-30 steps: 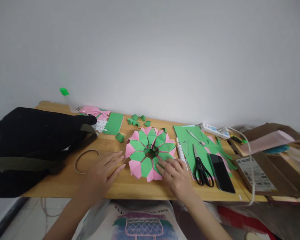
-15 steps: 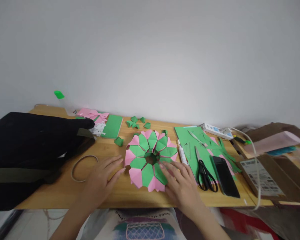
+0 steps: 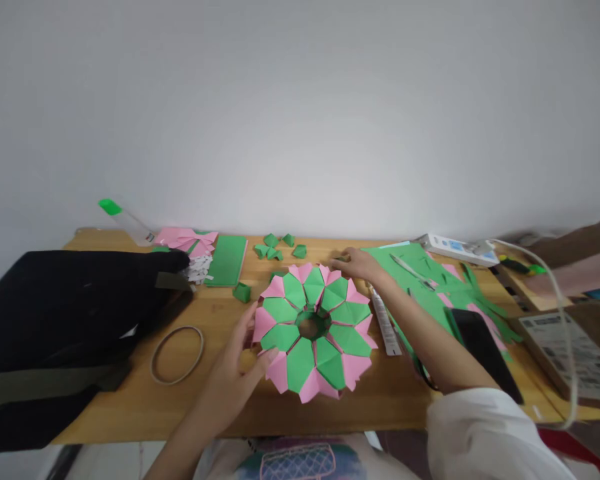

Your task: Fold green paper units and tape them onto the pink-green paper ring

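Observation:
A ring-shaped paper model (image 3: 300,360) of green and pink folded pieces lies on the wooden table, with a round hole in its middle. My left hand (image 3: 237,373) holds its left edge, thumb on a pink tip and fingers behind the side. Beyond the model's back right edge, my right hand (image 3: 355,263) has its fingers closed at a small dark green piece, mostly hidden by the fingers. Small green folded pieces (image 3: 272,253) lie behind the model, and another green piece (image 3: 241,292) sits to its left.
A tape ring (image 3: 177,355) and black cloth (image 3: 80,320) are at left, near a green pad (image 3: 227,260). On the right are a glue tube (image 3: 386,324), green sheets (image 3: 415,267), a phone (image 3: 485,353), a power strip (image 3: 455,249) with a white cable and a cardboard box (image 3: 590,333).
My right hand has left the model's right side and reached to the small piece behind it. My left hand has moved onto the model's left edge. The view has shifted slightly.

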Tool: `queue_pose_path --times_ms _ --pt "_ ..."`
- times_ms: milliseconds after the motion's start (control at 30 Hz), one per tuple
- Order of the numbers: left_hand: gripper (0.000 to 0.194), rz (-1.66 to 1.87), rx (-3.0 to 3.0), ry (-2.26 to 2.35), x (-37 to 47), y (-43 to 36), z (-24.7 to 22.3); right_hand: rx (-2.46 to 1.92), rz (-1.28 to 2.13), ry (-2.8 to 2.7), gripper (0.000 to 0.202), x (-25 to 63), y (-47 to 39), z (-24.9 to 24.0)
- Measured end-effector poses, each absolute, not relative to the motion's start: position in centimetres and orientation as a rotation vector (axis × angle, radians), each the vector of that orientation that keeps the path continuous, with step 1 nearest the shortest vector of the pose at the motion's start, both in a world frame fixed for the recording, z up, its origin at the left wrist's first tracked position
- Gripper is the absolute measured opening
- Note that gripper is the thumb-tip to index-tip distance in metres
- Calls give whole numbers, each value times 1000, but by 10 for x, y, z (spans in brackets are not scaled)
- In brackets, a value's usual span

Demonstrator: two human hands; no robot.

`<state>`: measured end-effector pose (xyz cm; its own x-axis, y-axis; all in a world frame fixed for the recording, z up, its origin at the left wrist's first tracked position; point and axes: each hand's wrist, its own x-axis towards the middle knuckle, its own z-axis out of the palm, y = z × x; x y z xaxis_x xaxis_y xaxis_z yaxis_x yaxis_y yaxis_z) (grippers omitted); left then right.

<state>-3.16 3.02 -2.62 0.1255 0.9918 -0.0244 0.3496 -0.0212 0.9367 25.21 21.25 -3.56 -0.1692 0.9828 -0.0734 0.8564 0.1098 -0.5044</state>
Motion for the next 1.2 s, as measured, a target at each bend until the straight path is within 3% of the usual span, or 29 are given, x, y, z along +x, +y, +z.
queue_pose_path --times_ms 300,433,600,767,900,1200 --pt "63 763 1540 1164 -63 87 -22 -1784 906 -1859 30 281 208 -33" --pt "59 636 1775 1064 -61 133 -7 -1699 929 -1659 25 304 169 -18" --pt "48 662 2234 1254 -45 178 8 -1512 910 -1430 36 311 100 -3" --pt "32 805 2266 1237 -4 140 39 -1336 888 -1376 26 276 49 10" --pt "28 591 1959 954 37 88 61 -1239 597 -1526 24 237 29 18" --pt "22 743 1325 919 29 71 39 -1068 556 -2027 38 213 17 69"
